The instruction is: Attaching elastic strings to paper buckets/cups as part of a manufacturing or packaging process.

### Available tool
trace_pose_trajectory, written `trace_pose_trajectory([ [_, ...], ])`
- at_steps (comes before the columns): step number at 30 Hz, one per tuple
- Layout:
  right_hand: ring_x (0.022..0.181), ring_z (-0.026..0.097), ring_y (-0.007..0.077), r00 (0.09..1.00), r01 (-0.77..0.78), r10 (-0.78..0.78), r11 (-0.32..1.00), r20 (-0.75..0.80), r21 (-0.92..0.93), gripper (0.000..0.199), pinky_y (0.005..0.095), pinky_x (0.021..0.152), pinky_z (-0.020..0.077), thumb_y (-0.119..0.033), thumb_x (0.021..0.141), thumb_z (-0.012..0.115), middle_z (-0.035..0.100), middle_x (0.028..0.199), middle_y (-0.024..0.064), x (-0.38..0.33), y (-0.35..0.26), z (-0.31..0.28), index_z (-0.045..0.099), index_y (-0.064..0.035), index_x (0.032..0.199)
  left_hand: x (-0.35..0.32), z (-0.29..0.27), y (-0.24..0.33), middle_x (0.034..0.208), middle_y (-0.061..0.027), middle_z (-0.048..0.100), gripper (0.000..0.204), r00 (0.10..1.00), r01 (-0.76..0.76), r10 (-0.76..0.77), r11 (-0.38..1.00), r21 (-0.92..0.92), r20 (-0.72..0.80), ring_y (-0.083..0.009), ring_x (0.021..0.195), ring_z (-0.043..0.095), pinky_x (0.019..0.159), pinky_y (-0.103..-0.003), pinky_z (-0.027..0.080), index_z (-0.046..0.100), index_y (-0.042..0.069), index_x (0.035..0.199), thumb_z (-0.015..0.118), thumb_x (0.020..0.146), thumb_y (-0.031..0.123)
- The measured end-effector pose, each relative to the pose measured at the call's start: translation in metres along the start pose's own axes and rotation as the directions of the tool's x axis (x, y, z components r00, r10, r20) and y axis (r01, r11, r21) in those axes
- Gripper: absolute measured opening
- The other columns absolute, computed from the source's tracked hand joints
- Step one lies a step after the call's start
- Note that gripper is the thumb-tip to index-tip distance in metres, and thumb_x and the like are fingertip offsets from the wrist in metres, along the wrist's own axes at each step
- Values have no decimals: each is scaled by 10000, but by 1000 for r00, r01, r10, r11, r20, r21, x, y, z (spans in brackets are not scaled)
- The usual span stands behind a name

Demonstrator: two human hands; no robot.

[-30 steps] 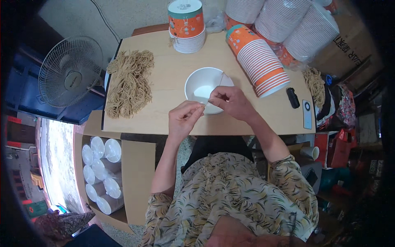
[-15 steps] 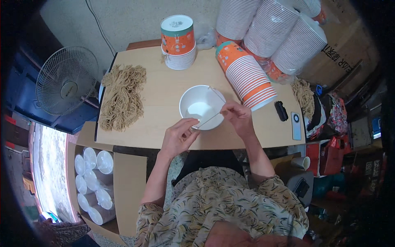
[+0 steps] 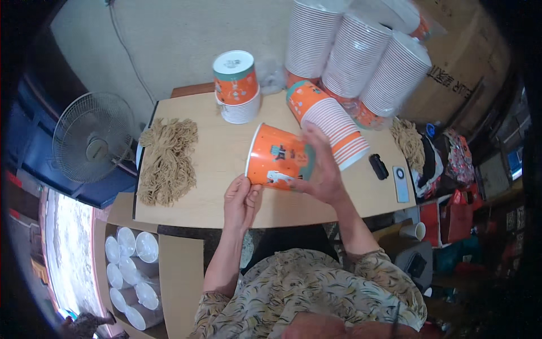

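A paper bucket (image 3: 276, 157) lies on its side above the table, its orange printed wall facing me and its white-rimmed mouth turned left. My left hand (image 3: 243, 203) pinches the rim at the lower left, fingers closed. Around the green-edged base at the right is my right hand (image 3: 324, 169), its thumb along the lower wall and its fingers reaching past the upper side; they are slightly blurred. The thin cord cannot be made out now. Left of the bucket lies a bundle of tan cords (image 3: 168, 161).
An upside-down bucket stack (image 3: 237, 87) stands behind; another stack (image 3: 327, 121) lies at the right, before tall wrapped stacks (image 3: 353, 56). A black object (image 3: 378, 166) and a phone (image 3: 401, 183) lie near the right edge. A fan (image 3: 93, 138) and a carton (image 3: 180, 277) flank the left.
The bucket has gone from standing mouth-up to lying on its side, lifted off the table. My right hand has moved from the cord to the base; the left has moved to the rim.
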State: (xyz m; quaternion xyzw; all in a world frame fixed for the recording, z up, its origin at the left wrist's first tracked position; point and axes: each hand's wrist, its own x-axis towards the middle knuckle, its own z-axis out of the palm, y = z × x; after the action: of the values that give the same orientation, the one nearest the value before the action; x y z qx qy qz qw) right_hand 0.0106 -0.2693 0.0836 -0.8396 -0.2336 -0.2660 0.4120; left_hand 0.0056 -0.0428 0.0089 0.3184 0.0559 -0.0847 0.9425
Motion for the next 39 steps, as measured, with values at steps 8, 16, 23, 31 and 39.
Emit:
trace_pose_trajectory([
  [8, 1499, 260, 300, 959, -280, 265, 846, 97, 454, 1475, 428, 1216, 260, -215, 408, 1012, 244, 1617, 135, -1, 21, 6, 143, -88, 1593, 16, -4, 4, 1012, -34, 714, 203, 988, 28, 1, 982, -186, 154, -90, 862, 685, 753, -194, 553, 614, 56, 1198, 585, 1027, 161],
  [16, 1403, 421, 300, 994, -102, 103, 744, 38, 660, 1227, 461, 1150, 369, -46, 556, 876, 402, 1512, 163, 75, 24, 12, 186, -11, 1570, 62, 10, 56, 1023, -32, 690, 255, 965, 11, -7, 1000, -14, 262, -94, 819, 680, 614, -207, 498, 572, 77, 1225, 608, 1013, 215],
  [23, 1407, 430, 266, 993, 87, -93, 993, 80, 77, 1167, 436, 1051, 460, -304, 576, 897, 396, 1551, 129, 210, 63, -25, 315, -86, 1565, 201, 36, 166, 731, 56, 444, 281, 925, 16, 50, 986, -168, 378, -47, 587, 429, 506, -188, 393, 555, 132, 1306, 555, 1032, 194],
  [31, 1373, 478, 313, 937, 272, -190, 923, 293, -271, 1062, 393, 1143, 360, -500, 648, 812, 497, 1485, 191, 350, 93, 16, 405, -33, 1510, 316, 29, 192, 658, 60, 385, 494, 937, -49, 57, 998, -33, 345, -83, 586, 423, 524, -222, 372, 503, 141, 1444, 644, 978, 221],
  [39, 1388, 447, 349, 838, 47, 120, 957, 533, -288, 1061, 403, 1151, 357, -536, 631, 820, 470, 1486, 231, 379, 98, 79, 451, -1, 1470, 380, -35, 163, 678, -4, 610, 177, 986, 40, -20, 992, -121, 163, -117, 543, 575, 448, -210, 432, 608, 68, 1126, 580, 1017, 204],
])
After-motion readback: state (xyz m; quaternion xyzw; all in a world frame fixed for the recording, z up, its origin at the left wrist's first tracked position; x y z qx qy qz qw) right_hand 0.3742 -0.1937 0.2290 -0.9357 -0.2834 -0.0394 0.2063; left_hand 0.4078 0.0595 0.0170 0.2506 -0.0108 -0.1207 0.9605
